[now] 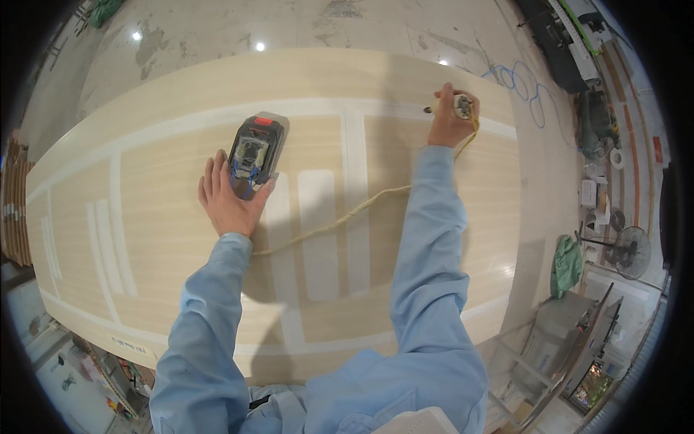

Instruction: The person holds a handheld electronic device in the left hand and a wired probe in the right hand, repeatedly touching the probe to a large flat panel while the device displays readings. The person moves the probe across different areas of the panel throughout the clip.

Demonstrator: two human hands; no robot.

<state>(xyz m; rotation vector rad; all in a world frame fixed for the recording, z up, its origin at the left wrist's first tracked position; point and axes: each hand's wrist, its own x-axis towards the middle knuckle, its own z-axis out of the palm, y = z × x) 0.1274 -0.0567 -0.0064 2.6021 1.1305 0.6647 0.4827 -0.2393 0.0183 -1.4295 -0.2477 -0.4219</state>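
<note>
Below, pale panel [166, 202], scuffed floor [210, 29]

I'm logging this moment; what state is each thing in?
Panel: flat
Black device: lying flat, blue wires exposed
Left hand: spread around the device's near end
Right hand: closed around a round whitish piece
Cord: stretched across the panel
Blue hose: loosely looped
Green bundle: crumpled
Fan: whether running, unclear

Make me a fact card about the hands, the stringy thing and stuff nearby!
Left hand: spread around the near end of a black block with a red end
Right hand: gripping a small round pale thing
Cord: yellowish, running across the panel
Panel: big, cream, with paler stripes
Floor: blue hose in loops
Right side: round fan
</note>
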